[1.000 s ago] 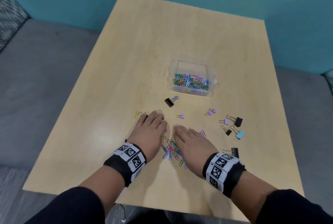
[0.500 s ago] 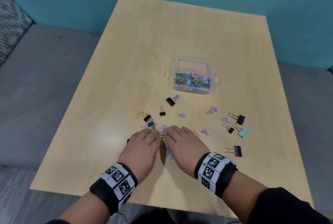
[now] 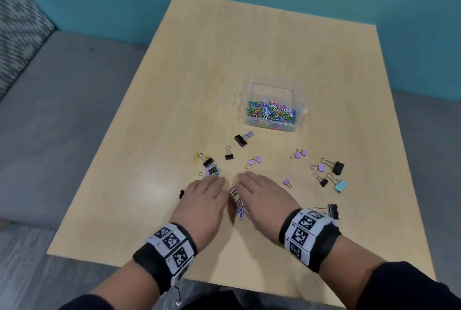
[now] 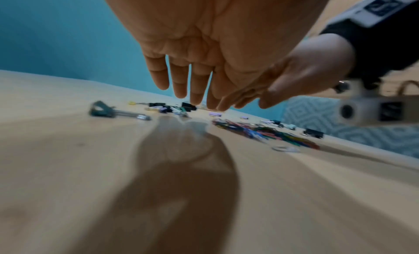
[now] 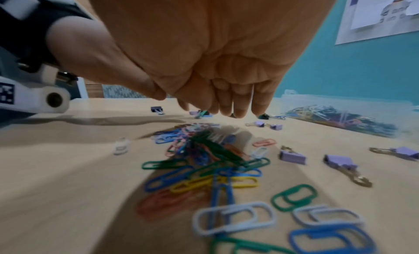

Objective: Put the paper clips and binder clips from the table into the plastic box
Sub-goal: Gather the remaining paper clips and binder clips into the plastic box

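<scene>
Both grips spread flat, raking paper clips together

Left hand and right hand hover palm-down with straight fingers, holding nothing, flanking the paper clip heap on the desk, apparently to herd it into 1 scoop. Binder clips lie scattered to the right and ahead. Further ahead, the plastic box, already holding clips, stands well apart with bare desk all round and edges distant.

clear plastic box part-filled with coloured paper clips, loose paper clips heaped nearer, binder clips scattered around
</scene>
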The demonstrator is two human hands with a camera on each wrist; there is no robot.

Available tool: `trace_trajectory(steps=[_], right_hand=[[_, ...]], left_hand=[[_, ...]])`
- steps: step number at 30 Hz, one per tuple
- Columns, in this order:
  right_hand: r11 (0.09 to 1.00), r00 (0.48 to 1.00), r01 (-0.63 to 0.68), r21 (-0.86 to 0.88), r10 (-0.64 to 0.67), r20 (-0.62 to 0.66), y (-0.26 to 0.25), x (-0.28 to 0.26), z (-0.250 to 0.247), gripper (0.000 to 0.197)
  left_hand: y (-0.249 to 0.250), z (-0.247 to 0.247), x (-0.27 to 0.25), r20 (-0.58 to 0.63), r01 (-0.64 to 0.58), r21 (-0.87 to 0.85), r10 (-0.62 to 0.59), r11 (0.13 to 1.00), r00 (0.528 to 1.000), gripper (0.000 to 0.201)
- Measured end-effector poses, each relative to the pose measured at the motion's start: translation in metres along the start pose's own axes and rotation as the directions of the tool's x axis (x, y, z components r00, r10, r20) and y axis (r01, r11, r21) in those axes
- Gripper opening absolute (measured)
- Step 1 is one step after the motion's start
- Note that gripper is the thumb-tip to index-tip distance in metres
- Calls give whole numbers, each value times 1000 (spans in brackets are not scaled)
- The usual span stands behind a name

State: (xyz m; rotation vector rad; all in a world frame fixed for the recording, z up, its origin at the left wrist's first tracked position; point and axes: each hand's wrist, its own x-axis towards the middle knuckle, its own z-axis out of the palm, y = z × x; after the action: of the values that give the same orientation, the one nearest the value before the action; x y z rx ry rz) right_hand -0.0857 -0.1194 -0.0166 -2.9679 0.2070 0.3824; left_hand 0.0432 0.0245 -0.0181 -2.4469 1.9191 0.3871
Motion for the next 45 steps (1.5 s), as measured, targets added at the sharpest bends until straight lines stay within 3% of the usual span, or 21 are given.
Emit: trace_trajectory(steps=[3,8,12,16,20,24,29,36,39,42,45], right_hand=[[998,998,56,31,-55,-38,-11,5,8,61],[996,997,81,-21,-82,-18,-23,25,2,68],[998,997,-63,-28,61,-56,-28,42,-7,53],[947,955,-264,185,283,-85,-26,62,-14,16],[912,933,-353,210,361,2,-26,79,-15,24],[891,920,-391,233,388,60,-27,85,-14,7],[838,901,-429,337,421,102,-23,87,-14,8],[764,877,-470,442,461,136,-11,81,-15,4],[734,848,-498,461,523,84,3,75,-15,3],[819,882,-431,379,471,-14,6,67,-12,4],[950,958,-244,194,267,-105,-1,58,-7,12]], left_hand=[[-18,0,-2,-18,124,-39,-125,991,992,46],[-35,-5,6,-1,143,-18,-143,990,990,53],[-38,-3,5,-3,122,36,-122,992,992,52],[-38,1,-2,-25,138,12,-137,990,990,47],[-44,2,-10,-24,173,0,-173,985,985,46],[-45,0,-9,-55,208,-24,-209,978,976,51],[-39,-4,8,-54,186,-32,-187,982,981,57],[-40,1,13,-38,150,-12,-150,989,988,65],[-41,5,7,-64,137,-23,-138,990,988,69],[-38,7,3,-71,114,-15,-115,993,991,70],[-36,8,-1,-51,85,10,-84,996,995,73]])
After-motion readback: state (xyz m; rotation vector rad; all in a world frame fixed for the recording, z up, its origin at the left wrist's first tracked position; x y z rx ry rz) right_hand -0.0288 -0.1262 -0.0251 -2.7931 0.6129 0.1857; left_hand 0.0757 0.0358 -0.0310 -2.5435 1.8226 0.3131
